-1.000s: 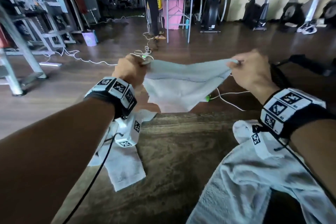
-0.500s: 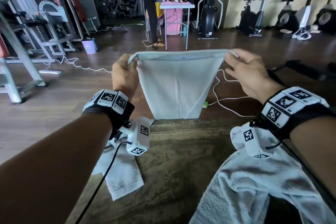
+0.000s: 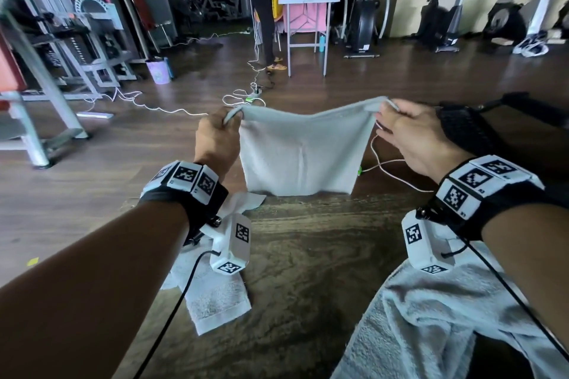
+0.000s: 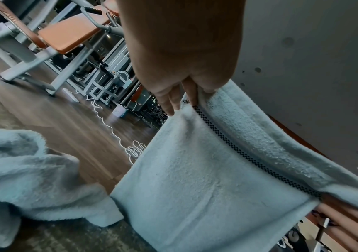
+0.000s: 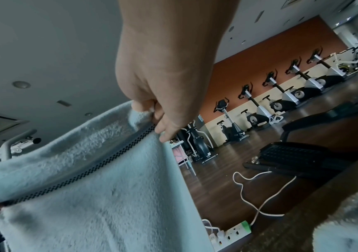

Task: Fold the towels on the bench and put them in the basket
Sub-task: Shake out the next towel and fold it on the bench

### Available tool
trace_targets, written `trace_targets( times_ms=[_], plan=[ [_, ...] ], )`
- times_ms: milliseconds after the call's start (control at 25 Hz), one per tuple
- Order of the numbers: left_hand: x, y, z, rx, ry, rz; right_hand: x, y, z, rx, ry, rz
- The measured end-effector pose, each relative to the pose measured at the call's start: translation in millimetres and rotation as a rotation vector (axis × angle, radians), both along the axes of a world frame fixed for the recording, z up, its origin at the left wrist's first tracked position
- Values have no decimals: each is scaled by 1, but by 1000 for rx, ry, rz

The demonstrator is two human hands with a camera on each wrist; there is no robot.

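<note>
A small pale towel (image 3: pixel 301 154) hangs doubled in the air above the far edge of the dark wooden bench (image 3: pixel 314 255). My left hand (image 3: pixel 228 120) pinches its upper left corner (image 4: pixel 186 104). My right hand (image 3: pixel 385 109) pinches the upper right corner (image 5: pixel 150 116). A dark dotted stripe runs under the top hem in both wrist views. A second small towel (image 3: pixel 212 298) lies crumpled on the bench's left edge under my left wrist. A larger towel (image 3: pixel 431 317) is heaped at the bench's right. No basket shows in any view.
A black pedal (image 3: pixel 462 129) of a machine sits just beyond my right hand. White cables and a power strip (image 5: pixel 229 237) lie on the floor past the bench. A person works at a small table (image 3: pixel 308 0) far back. Gym machines line the left side and back wall.
The held towel went from bunched and slack to spread flat between my hands. The hands rose and then came down a little, its top edge now sagging slightly.
</note>
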State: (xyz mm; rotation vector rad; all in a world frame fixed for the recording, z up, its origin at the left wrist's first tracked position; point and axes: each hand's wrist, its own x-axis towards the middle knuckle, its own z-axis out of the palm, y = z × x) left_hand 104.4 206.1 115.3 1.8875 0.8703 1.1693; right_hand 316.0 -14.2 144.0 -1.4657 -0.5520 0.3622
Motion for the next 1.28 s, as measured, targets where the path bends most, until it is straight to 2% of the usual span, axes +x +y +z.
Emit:
trace_targets(
  times_ms=[160, 320, 440, 520, 640, 800, 920, 1040, 1160, 1280],
  plan=[
    [15, -8, 9, 40, 8, -39, 14, -20, 5, -2, -62, -43],
    [3, -30, 2, 64, 112, -81, 15, -58, -9, -213, -195, -95],
    [-21, -38, -10, 75, 179, -104, -6, -87, -17, -387, -360, -112],
    [-43, -50, -11, 53, 161, -123, -29, -105, -17, -463, -442, -77],
    [-77, -73, -8, 34, 155, -145, -57, -131, -15, -490, -497, -53],
    [-116, -109, -9, -59, 146, -208, -92, -169, -6, -453, -519, -10],
    [-147, -133, -18, -112, 205, -301, -127, -202, 1, -536, -564, 4],
    [-175, -150, -30, -64, 324, -345, -159, -233, 2, -570, -567, 15],
    [-195, -169, -32, -107, 433, -386, -182, -257, 1, -551, -485, 46],
    [-216, -189, -24, -238, 476, -484, -199, -278, -2, -528, -335, 166]
  ],
)
